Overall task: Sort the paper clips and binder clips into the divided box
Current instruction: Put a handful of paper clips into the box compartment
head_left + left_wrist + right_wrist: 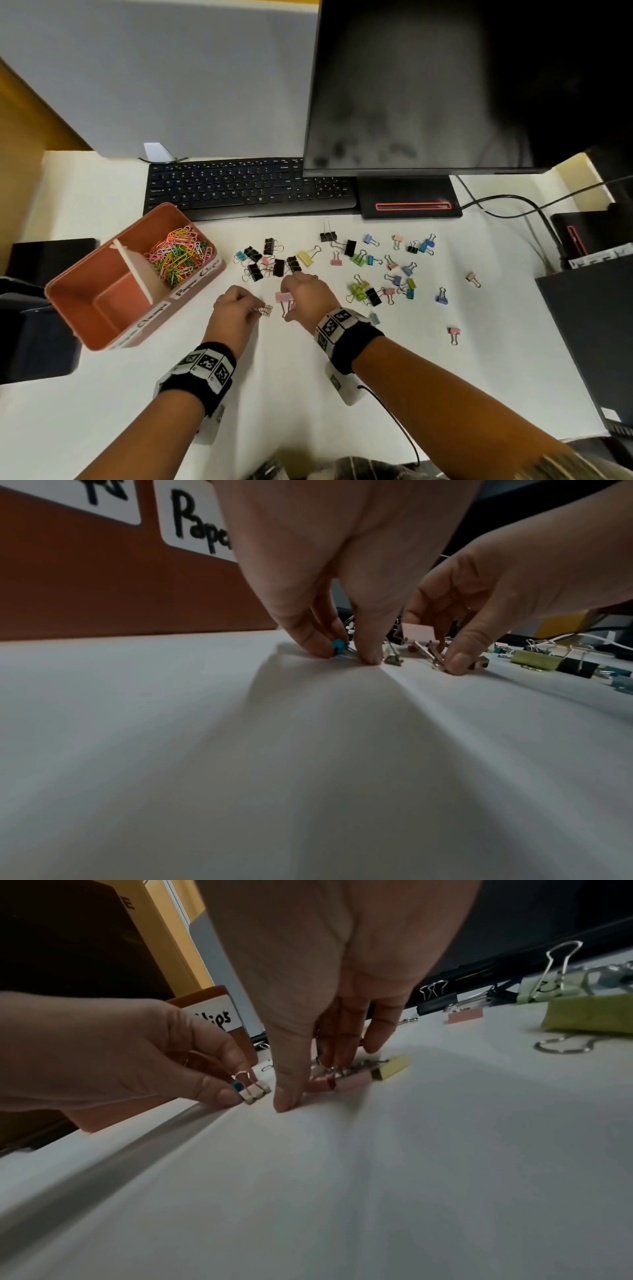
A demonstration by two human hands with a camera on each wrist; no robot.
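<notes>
The orange divided box stands at the left; its far compartment holds several coloured paper clips, its near compartment holds nothing. Several binder clips lie scattered across the white desk. My left hand pinches a small beige binder clip and a teal one down at the desk surface. Right beside it, my right hand pinches a pink binder clip between thumb and fingers, low on the desk. A yellow clip lies just behind the pink one.
A black keyboard and a monitor on its stand sit behind the clips. Cables run at the right. Dark objects flank the desk at the left edge and right edge.
</notes>
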